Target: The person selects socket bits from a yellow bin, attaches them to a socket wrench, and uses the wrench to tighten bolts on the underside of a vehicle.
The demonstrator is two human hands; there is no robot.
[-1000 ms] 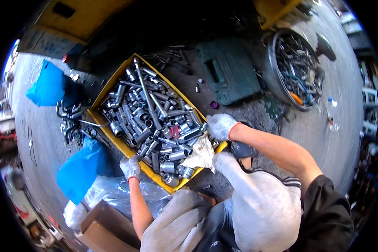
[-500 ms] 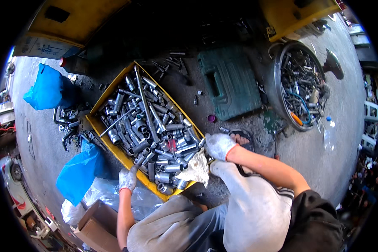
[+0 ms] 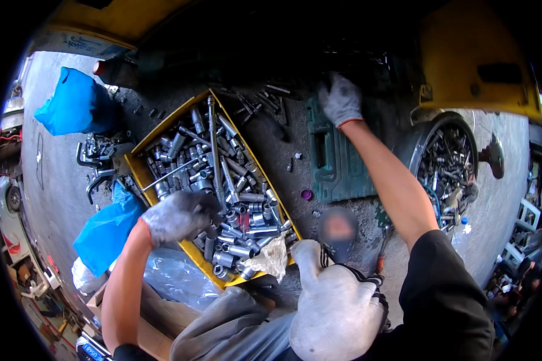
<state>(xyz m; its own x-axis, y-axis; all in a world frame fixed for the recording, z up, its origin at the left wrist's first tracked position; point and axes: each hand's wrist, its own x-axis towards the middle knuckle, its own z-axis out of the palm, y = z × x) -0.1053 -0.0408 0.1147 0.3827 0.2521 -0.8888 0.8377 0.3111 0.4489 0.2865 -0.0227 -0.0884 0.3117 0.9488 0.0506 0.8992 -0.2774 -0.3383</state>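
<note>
My left hand (image 3: pixel 180 216), in a grey-white work glove with dark fingertips, hovers over the near left side of a yellow metal tray (image 3: pixel 179 251). Its fingers look apart, with nothing visible held. Piled in the tray are many metal sockets (image 3: pixel 238 248), a long steel bar (image 3: pixel 214 150) and a crumpled pale rag (image 3: pixel 270 259). My gloved right hand (image 3: pixel 341 101) is stretched far forward over a closed dark green tool case (image 3: pixel 343 162). Its fingers reach past the case's upper part into shadow and appear extended; whether they touch the case I cannot tell.
Right of the case stands a round metal tub (image 3: pixel 417 150) of mixed metal parts. Blue plastic bags (image 3: pixel 78 105) and hex keys (image 3: pixel 90 159) lie left of the tray. A purple cap (image 3: pixel 307 194) lies on the floor. Yellow panels (image 3: pixel 473 66) overhang the far side.
My right hand has moved from the tray's right corner forward over the green case. My left hand has lifted off the tray's near edge and moved in over the sockets. The view has shifted.
</note>
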